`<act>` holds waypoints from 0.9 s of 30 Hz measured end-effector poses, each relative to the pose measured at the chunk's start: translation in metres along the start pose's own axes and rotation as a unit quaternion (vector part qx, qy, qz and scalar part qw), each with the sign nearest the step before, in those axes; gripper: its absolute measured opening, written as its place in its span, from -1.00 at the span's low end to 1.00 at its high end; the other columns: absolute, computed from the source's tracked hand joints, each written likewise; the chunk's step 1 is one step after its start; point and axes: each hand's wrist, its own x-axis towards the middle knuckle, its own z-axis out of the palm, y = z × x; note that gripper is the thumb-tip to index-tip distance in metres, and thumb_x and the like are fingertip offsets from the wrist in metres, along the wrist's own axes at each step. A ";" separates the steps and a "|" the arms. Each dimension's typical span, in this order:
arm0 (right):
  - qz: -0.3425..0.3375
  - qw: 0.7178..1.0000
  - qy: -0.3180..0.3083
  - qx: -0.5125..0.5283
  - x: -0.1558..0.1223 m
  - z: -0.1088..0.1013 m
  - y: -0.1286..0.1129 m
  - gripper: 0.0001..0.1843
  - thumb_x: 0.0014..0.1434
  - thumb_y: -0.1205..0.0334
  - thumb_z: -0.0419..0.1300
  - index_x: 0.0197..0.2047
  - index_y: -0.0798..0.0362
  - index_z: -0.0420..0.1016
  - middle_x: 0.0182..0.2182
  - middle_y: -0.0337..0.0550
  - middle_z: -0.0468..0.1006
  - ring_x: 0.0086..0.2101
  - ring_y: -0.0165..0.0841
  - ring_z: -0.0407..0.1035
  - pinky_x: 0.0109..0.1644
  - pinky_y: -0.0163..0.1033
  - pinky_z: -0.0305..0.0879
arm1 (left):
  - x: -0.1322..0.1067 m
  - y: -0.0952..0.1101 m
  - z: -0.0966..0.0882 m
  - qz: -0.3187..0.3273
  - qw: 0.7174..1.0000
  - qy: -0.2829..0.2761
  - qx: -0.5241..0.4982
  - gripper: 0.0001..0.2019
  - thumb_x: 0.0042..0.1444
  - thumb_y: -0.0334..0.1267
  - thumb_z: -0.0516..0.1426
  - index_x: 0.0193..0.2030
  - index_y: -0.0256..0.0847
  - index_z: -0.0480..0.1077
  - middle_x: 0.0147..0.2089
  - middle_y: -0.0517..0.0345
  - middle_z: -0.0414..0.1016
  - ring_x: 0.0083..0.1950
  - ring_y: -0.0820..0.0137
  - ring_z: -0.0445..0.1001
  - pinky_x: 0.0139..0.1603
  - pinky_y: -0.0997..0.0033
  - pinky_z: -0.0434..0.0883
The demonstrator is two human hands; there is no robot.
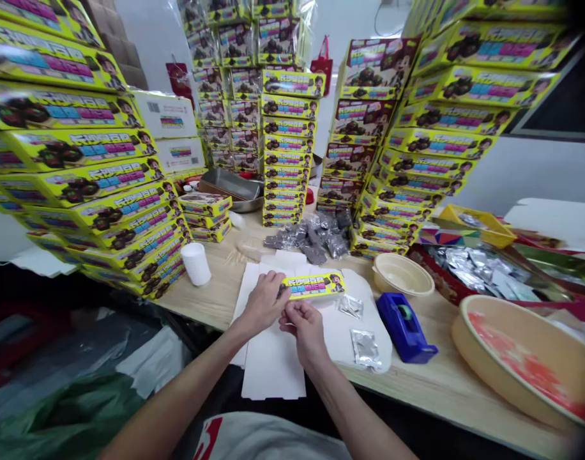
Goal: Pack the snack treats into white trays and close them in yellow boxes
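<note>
On the table in front of me lies an unfolded white cardboard sheet (273, 370). Above it is a yellow printed box panel (316, 287), its lettering facing me. My left hand (264, 299) is closed over the panel's left end. Just below that end, my right hand (306, 329) has thumb and fingers pinched together; what they hold, if anything, is hidden. To the right, a silver sachet (350, 306) lies by the panel and another silver sachet (365, 349) lies nearer me. A blue tape dispenser (405, 329) stands beside the cardboard.
Tall stacks of yellow boxes rise at left (101, 172), centre (287, 147) and right (417, 153). Dark packets (316, 236) lie behind the cardboard. White cups (195, 264) stand left. A small bowl (402, 275), a large basin (522, 358) and a sachet-filled tray (488, 268) occupy the right.
</note>
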 end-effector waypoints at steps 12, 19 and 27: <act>-0.303 0.789 0.015 -0.533 0.021 -0.105 -0.068 -0.42 -0.04 0.12 0.24 0.10 -0.05 0.37 0.14 0.03 0.29 -0.24 -0.22 0.44 -0.33 -0.21 0.41 | -0.001 -0.012 -0.014 0.103 0.991 -0.071 0.043 -0.57 0.06 -0.15 0.17 0.04 -0.21 0.19 -0.08 0.04 0.32 -0.05 0.23 0.29 -0.07 0.28 0.37; -0.271 0.652 -0.184 -0.684 0.073 -0.116 -0.134 -0.49 -0.05 0.21 0.23 0.03 -0.02 0.35 -0.22 -0.11 0.55 -0.37 -0.30 0.47 -0.39 -0.35 0.41 | -0.035 -0.054 -0.008 0.014 0.993 0.051 -0.109 -0.08 -0.04 -0.14 0.23 0.34 -0.23 -0.24 0.29 -0.20 0.00 0.29 0.10 0.05 0.22 0.14 0.24; -0.490 0.571 -0.114 -0.649 0.177 0.085 -0.129 -0.59 0.07 0.15 0.16 -0.02 0.07 0.22 -0.21 -0.06 0.43 -0.37 -0.33 0.37 -0.32 -0.29 0.30 | -0.042 -0.121 0.143 0.126 0.920 0.310 0.204 -0.63 0.01 -0.25 0.21 -0.01 -0.12 0.33 -0.05 -0.03 0.50 -0.04 0.14 0.48 -0.08 0.21 0.45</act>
